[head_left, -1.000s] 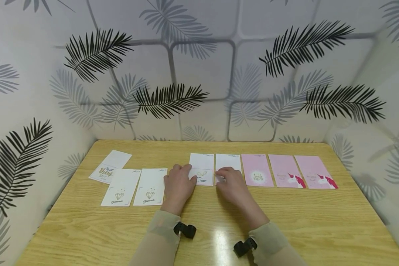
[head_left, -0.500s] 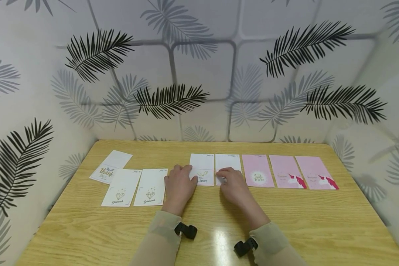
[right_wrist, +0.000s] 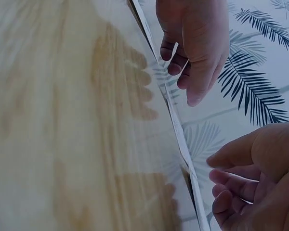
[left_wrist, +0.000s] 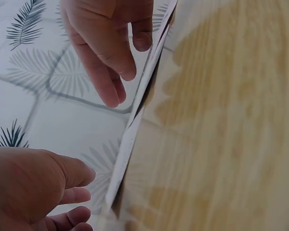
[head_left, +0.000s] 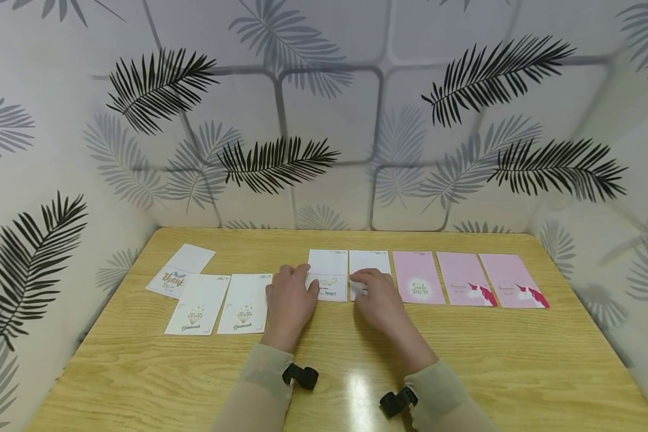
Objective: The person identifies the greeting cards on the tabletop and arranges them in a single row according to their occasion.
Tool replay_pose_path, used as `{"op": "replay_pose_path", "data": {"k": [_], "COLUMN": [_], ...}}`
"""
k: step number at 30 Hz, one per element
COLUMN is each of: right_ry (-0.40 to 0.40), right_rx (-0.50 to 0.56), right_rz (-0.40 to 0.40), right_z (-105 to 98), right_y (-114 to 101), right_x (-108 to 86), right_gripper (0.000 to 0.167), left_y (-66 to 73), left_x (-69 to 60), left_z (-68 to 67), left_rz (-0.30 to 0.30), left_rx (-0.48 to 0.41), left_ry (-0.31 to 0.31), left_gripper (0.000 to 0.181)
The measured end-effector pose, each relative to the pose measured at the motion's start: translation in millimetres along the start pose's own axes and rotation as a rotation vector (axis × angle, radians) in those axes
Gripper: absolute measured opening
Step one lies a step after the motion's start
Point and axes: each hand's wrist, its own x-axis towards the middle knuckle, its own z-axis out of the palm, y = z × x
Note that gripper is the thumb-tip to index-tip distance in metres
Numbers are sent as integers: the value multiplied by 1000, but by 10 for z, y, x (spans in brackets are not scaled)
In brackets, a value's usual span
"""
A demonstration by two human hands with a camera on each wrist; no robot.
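Worktop of yellowish wood grain [head_left: 335, 366] | left hand [head_left: 291, 303]: at left edge of white rectangular paper card with gold wings [head_left: 329, 276] | right hand [head_left: 379, 300]: over second white rectangular paper card [head_left: 368, 260], alongside | grip: we see both hands' fingers loosely bent, pinching nothing

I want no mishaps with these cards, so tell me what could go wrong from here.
The right grip partly covers a white card close beside the pink Smile More card; a slip might push them together. The left grip sits beside the right diamond card and could nudge it. The left diamond card overlaps the thank-you card, so sliding one may drag the other.
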Motion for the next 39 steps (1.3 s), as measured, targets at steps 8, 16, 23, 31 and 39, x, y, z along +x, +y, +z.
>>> {"op": "replay_pose_path", "data": {"k": [8, 16, 23, 31, 39], "right_ry": [-23, -95, -146, -208, -241], "right_rx": [160, 365, 450, 539, 648], "right_rz": [33, 16, 3, 25, 35], "right_z": [-72, -26, 83, 248, 386], "right_y": [-208, -419, -565, -711, -823], "right_x": [-79, -170, -181, -197, -210], "right_gripper": [39, 44, 48, 55, 58], "left_y": [-149, -401, -735, -1041, -1217], "left_x": [-54, -154, -234, -317, -326], "left_z": [-331, -682, -839, -999, -999], "left_rz": [13, -11, -60, -102, -111], "left_rx": [4, 12, 56, 56, 28], "left_ry": [57, 85, 76, 60, 6], "left_gripper": [42, 44, 48, 47, 49]}}
